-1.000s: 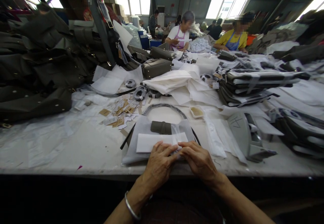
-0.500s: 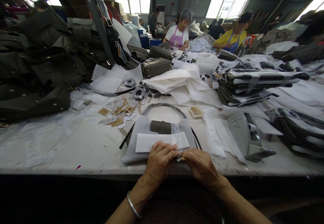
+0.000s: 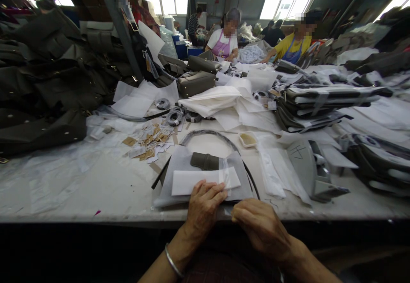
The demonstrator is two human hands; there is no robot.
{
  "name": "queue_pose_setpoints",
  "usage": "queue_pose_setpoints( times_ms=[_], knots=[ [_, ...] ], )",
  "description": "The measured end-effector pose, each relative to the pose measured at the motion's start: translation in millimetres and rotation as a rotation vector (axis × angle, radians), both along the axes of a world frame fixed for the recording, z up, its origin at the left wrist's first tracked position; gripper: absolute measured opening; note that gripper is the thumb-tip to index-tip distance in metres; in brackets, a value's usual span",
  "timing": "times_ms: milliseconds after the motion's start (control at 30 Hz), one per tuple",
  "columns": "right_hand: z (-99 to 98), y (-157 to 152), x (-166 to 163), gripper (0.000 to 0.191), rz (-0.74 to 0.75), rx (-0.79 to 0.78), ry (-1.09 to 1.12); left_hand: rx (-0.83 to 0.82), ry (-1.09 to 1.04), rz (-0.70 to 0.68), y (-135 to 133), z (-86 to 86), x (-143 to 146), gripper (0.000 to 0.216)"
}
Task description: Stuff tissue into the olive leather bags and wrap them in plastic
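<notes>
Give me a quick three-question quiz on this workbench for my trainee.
1. True or false: the left hand has its fingertips on the white folded paper sheet.
2. What lies just beyond that sheet? A) an olive-grey folded leather piece B) red scissors C) a blue cup
3. Which wrist wears the thin silver metal bangle?

Key: 1 true; 2 A; 3 left.
</notes>
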State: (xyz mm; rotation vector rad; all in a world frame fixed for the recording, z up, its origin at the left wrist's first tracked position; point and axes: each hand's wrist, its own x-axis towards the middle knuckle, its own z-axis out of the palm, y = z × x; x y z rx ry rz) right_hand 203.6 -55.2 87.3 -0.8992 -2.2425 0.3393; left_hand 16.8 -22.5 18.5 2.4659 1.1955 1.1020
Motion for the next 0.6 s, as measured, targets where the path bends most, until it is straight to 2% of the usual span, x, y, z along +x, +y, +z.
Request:
queue_pose_setpoints(
  times_ms=[133, 300, 433, 600],
  knots=[
    [5.2, 26.2, -8.0, 0.019, -0.153, -0.015, -0.060, -0.088, -0.019, -0.035, -1.6, 11.6, -2.3, 0.027],
    [-9.2, 52.0, -13.3, 0.016, -0.326, -0.196, -0.150, -0.192, -0.113, 0.024, -2.4, 24.6, -0.2, 0.012],
    [-18.7, 59.9, -12.8, 0.014, -0.412, -0.321, -0.199, -0.155, -0.110, 0.108, -0.1, 20.0, 8.6, 0.008],
    [-24.4, 68.1, -8.6, 0.015, -0.419, -0.460, -0.124, -0.037, -0.049, 0.222, 4.6, 10.3, 18.2, 0.011]
  ],
)
